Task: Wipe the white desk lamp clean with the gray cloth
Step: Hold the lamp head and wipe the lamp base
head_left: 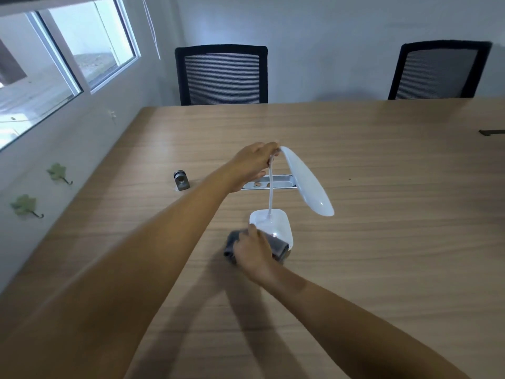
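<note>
The white desk lamp (276,224) stands on the wooden table (382,242), its oval head (307,180) tilted down to the right on a thin bent neck. My left hand (252,162) grips the top of the neck where it meets the head. My right hand (254,251) presses the folded gray cloth (278,246) against the near left edge of the lamp's square base. Part of the cloth is hidden under my fingers.
A metal cable tray (281,184) is set into the table behind the lamp. A small metal clamp (181,181) stands to its left. Two black mesh chairs (221,75) (437,71) stand at the far side. A dark object (492,132) lies at the right edge.
</note>
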